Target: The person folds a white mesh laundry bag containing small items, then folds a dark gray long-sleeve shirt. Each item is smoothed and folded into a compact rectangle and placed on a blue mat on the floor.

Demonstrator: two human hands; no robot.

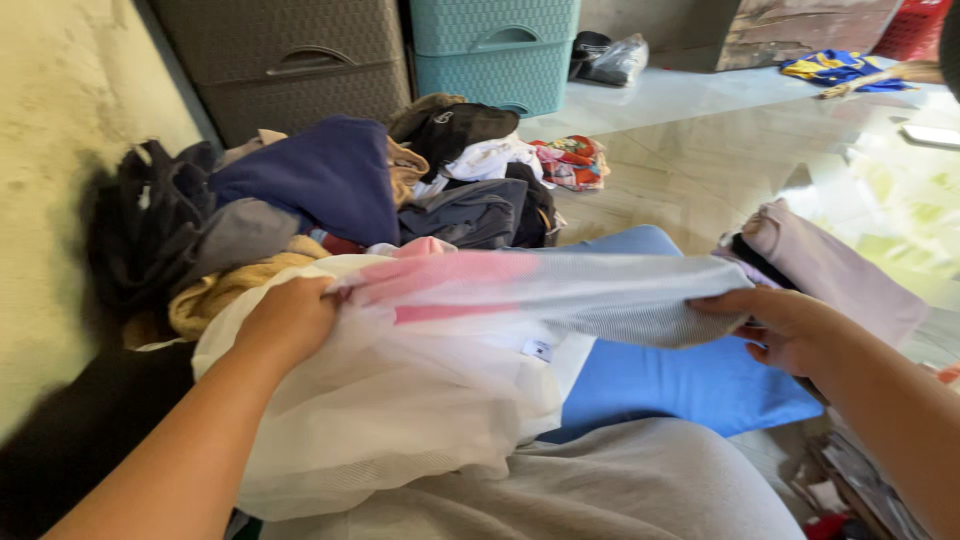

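Two bare hands appear in the head view, both engaged on one garment. The left hand (290,318) has its grip closed on one end of a pale mesh-like garment with a pink band (560,290), fingers curled over bunched fabric. The right hand (780,325) clamps the opposite end, thumb on top and fingers beneath. The garment is stretched level between the two hands, held above a blue cushion (690,385) and clear of the floor. Below the left hand lies a heap of white sheer fabric (400,410), resting against the person's grey-clad leg (600,490); whether it is part of the held garment cannot be told. Behind the hands sits a pile of unsorted clothes (330,190), including a navy piece, a dark grey piece, a mustard piece and black items, resting against the cream wall (60,120) on the left. Beyond the pile stand a grey plastic drawer unit (290,60) and a teal plastic drawer unit (495,50), side by side. A small red patterned cloth (572,160) lies on the glossy tiled floor (720,150) just beside the pile. To the right of the right hand lies a folded pale pink garment (830,265). A blue and yellow cloth (835,68) lies far off on the floor.
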